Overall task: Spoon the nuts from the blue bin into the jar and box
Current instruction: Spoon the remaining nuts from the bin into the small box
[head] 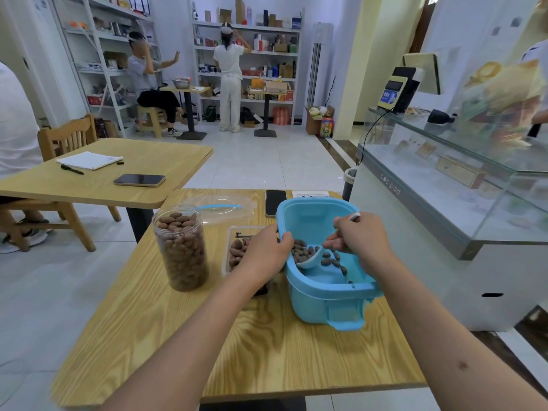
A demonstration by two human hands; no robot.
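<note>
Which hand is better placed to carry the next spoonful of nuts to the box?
The right hand: it already holds the white spoon, loaded with nuts inside the blue bin. The left hand grips the bin's rim, steadying it beside the box.

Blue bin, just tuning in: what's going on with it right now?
A person is scooping nuts out of the blue bin. The left hand grips the bin's near-left rim, tilting it, while the right hand holds a white spoon down among the last nuts inside. The jar beside it looks nearly full, and the box behind the left hand already holds some nuts.
</note>
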